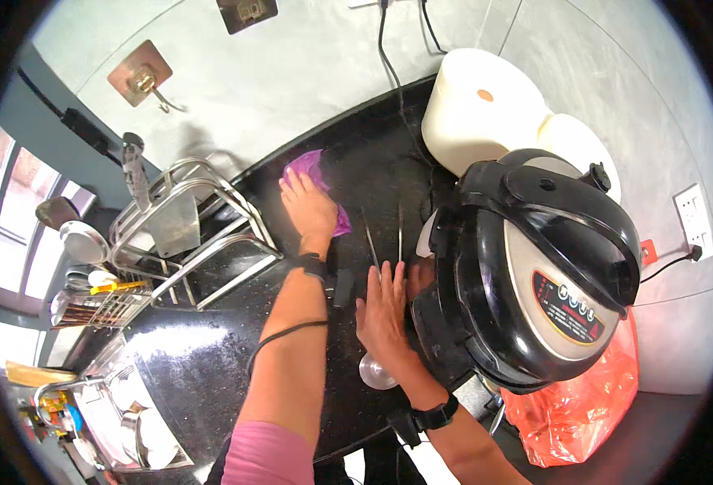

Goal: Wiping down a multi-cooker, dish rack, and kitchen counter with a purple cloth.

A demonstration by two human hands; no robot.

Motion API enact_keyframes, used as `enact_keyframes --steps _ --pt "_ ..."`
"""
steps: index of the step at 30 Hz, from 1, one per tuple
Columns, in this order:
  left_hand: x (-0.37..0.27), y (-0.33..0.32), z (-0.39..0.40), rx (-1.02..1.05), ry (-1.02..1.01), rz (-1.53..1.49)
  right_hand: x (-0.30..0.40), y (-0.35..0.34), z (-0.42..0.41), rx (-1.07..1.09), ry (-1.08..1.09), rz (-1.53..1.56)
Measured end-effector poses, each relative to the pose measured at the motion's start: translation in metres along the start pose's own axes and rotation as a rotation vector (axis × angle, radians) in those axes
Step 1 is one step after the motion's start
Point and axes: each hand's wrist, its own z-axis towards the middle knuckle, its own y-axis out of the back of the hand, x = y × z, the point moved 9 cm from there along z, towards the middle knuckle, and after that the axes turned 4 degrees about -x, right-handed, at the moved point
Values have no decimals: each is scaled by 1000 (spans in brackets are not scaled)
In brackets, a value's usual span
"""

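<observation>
My left hand [309,209] lies flat with fingers apart on a purple cloth [308,165], pressing it to the black countertop [223,357] near the wall. To its right, my right hand [384,315] rests palm down with its fingertips at the near ends of two thin metal rods [400,233]; whether it grips them cannot be told. A small clear round container [377,371] stands under the right wrist. A small dark block [343,287] lies between the two forearms. Just right of the right hand stands a black and silver electric pressure cooker [514,273].
A metal rack [211,260] with a cleaver and utensils stands at the left, beside a wire basket [111,306]. Lower left is a sink [132,465] with dishes. White containers [484,109] stand behind the cooker, a red plastic bag [575,418] beside it. A power cord [391,66] hangs along the wall.
</observation>
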Motion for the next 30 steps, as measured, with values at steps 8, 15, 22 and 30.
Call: enact_keyframes --steps 8,15,22,30 --pt "12 12 -17 118 64 -18 2 1 -1 -31 -11 83" --pt "27 73 -90 216 -249 -397 61 11 32 -143 15 431" --pt "132 191 -190 384 -384 -438 40 -100 138 -5 -13 409" --pt "221 201 -200 425 -156 -46 55 -123 185 -55 96 -38"
